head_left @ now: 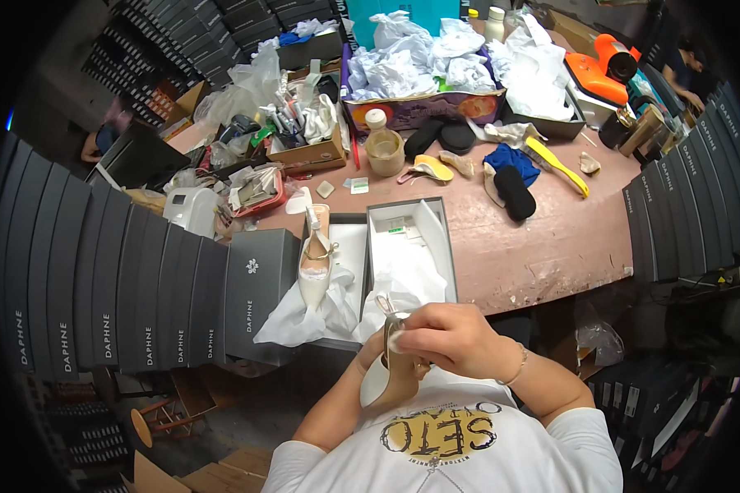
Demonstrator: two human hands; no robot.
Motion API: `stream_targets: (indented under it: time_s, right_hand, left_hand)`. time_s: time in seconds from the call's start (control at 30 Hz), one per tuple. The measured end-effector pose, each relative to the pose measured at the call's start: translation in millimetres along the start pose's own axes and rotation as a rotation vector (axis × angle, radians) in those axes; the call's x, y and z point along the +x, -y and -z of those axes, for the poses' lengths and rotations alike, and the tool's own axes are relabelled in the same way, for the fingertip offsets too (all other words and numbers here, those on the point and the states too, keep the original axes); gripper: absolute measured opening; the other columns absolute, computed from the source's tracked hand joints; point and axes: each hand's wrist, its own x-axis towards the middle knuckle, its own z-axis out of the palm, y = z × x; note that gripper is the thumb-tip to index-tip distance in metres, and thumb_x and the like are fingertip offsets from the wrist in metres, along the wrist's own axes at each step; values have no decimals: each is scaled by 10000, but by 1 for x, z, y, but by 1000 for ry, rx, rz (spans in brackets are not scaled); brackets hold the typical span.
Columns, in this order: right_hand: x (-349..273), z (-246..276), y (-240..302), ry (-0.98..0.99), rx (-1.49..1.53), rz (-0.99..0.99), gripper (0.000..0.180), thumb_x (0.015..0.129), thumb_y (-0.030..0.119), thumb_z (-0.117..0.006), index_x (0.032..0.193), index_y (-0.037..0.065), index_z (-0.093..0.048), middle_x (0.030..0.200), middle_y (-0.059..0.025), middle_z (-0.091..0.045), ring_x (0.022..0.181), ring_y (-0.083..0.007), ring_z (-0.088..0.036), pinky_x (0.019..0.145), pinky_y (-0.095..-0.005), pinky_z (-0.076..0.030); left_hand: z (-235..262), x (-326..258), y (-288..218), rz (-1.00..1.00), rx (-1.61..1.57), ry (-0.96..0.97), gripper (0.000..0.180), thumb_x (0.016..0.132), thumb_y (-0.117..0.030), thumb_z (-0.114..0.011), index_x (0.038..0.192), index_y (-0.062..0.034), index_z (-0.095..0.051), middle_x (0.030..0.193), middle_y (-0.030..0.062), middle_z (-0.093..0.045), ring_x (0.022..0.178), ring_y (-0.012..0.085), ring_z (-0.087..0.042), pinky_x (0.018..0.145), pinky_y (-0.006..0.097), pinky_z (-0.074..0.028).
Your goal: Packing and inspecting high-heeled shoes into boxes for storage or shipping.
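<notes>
My left hand (pixel 376 349) holds a white pointed heeled shoe (pixel 384 374) close to my chest, its sole turned up and its strap loop sticking out above. My right hand (pixel 450 337) presses a small white pad (pixel 396 340) against the shoe's inside. Its matching white shoe (pixel 314 264) lies on white tissue paper in an open grey shoe box (pixel 349 222) on the table edge in front of me. The box lid (pixel 446 246) lies beside it, lined with white tissue.
A long row of grey shoe boxes (pixel 140 296) stands at my left, with more stacked at the right. The pink table (pixel 543 246) carries a jar, insoles, a black brush, a yellow shoehorn, a blue cloth and a box of crumpled white paper (pixel 419 62).
</notes>
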Motion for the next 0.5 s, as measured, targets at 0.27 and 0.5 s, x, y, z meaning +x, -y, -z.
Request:
stream_targets:
  time_s: [0.27, 0.5]
  right_hand:
    - [6, 19, -34, -121, 130, -344, 125, 869, 191, -651, 918, 76, -647, 850, -77, -612, 734, -279, -622, 635, -340, -504]
    - [-5, 11, -13, 221, 22, -369, 225, 828, 204, -697, 1027, 103, -663, 845, -81, -591, 717, -288, -619, 637, -360, -505]
  left_hand:
    - [3, 5, 25, -74, 44, 107, 548, 950, -441, -483, 1343, -62, -431, 859, 150, -626, 622, 218, -599, 557, 331, -500]
    - [-14, 7, 27, 21, 152, -215, 356, 886, -415, -581, 999, -78, -575, 730, 81, -596, 563, 181, -585, 504, 306, -486]
